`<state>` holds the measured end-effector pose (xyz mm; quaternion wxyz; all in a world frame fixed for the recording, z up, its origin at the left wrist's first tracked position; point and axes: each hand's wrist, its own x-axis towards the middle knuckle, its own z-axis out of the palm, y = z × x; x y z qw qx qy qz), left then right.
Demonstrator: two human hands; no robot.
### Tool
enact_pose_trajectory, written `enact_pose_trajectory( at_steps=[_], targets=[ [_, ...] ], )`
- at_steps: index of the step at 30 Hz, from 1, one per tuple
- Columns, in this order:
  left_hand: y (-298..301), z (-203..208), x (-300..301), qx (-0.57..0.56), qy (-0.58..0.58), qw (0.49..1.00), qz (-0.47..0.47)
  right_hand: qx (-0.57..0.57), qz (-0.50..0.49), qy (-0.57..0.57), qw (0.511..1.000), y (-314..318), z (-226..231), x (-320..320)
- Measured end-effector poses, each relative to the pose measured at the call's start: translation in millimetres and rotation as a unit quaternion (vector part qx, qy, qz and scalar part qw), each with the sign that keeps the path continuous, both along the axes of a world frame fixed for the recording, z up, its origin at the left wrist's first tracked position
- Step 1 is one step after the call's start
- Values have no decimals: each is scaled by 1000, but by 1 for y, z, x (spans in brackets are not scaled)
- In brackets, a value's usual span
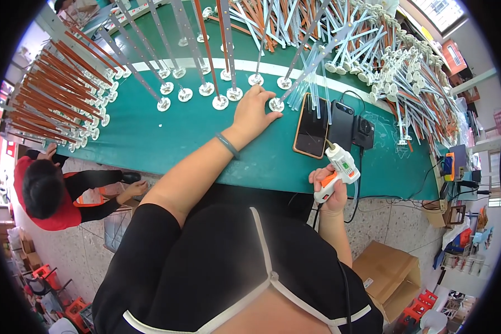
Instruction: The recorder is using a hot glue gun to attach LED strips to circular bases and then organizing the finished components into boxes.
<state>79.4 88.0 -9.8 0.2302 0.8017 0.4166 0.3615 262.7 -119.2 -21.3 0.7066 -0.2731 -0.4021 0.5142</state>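
Observation:
My left hand (pixel 253 115) rests on the green tabletop, thumb and forefinger closed around the edge of a white round base (pixel 276 105). From that base a long grey strip (pixel 317 61) leans up to the right. Its other fingers reach toward a neighbouring white base (pixel 255 79). My right hand (pixel 334 192) grips a white and orange hot glue gun (pixel 344 165) at the table's near edge, nozzle pointing up toward the phones. Whether a finger presses the trigger is hard to see. Several more grey and brown strips stand upright on white bases (pixel 220 102) left of my hand.
A phone with a brown edge (pixel 311 125), a dark phone (pixel 341 119) and a black adapter (pixel 364 131) lie right of my left hand. Strips with bases are piled at the far right (pixel 401 72) and left (pixel 67 94). Another person in red (pixel 44 192) sits at left.

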Motion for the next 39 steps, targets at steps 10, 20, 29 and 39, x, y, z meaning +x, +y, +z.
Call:
enact_pose_trajectory(
  at_steps=[10, 20, 29, 39],
  targets=[
    [1, -5, -2, 32, 21, 999, -5, -14, -14, -4, 1000, -2, -1, -3],
    [-31, 5, -15, -31, -8, 999, -15, -13, -16, -8, 1000, -2, -1, 0],
    [-37, 8, 4, 36, 104, 988, -113, -8, -16, -1, 1000, -6, 1, -2],
    [-90, 56, -84, -142, 46, 938, -314, 1, 3, 55, 998, 1, 5, 5]
  ],
)
